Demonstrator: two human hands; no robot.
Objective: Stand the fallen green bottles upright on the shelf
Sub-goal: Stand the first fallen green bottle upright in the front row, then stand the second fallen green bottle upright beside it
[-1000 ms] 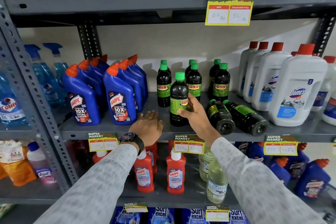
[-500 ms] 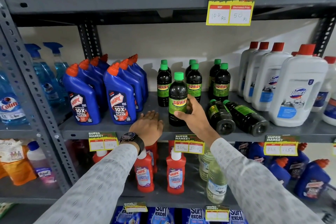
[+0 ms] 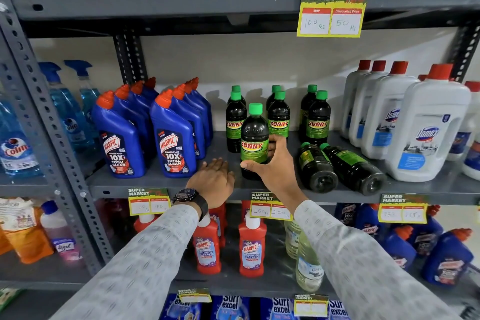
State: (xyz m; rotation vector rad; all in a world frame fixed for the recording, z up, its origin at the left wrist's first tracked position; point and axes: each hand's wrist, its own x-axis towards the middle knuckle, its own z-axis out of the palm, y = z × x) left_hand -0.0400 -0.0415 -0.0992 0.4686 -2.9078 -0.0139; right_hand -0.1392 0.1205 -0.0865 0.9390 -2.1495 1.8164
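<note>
Change: since a second ago the held bottle's label has turned, SUNNY now facing out; both hands sit where they were.
Right hand (image 3: 275, 166): fingers and thumb wrapped around the front green bottle (image 3: 254, 140), which stands upright near the shelf (image 3: 161, 182) front edge.
Left hand (image 3: 214, 180): flat on the shelf, fingers loosely spread, holding nothing.
Fallen bottles: two, (image 3: 315, 166) and (image 3: 354, 167), lying side by side, bases outward, dark liquid inside.
Standing bottles (image 3: 279, 117): three short rows behind, green caps on.
Neighbours: blue Harpic bottles (image 3: 172, 145) left, white Domex jugs (image 3: 426, 132) right.
</note>
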